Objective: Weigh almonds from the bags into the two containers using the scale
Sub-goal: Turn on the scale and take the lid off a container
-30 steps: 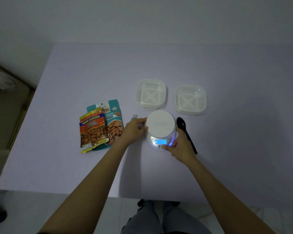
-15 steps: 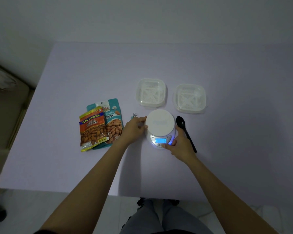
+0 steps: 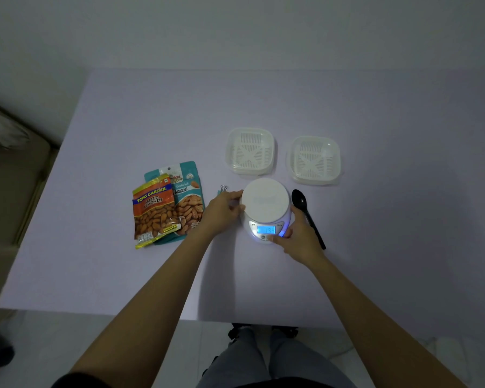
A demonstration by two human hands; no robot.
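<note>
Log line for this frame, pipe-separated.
phase: scale setup | left hand: grips scale platform side | right hand: grips scale front, display lit | containers: empty | bags: idle

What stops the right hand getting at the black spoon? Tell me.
Probably nothing, so yes: the black spoon lies uncovered right beside the right hand, which only has to let go of the scale.

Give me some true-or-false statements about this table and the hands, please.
1. The display on the scale is lit. True.
2. Both containers hold almonds. False: the left container and the right container are empty.
3. The black spoon lies on the table, right of the scale. True.
4. The orange bag lies under the teal bag. False: it overlaps on top.
5. The right hand holds the black spoon. False: like the left hand, it grips the scale.
</note>
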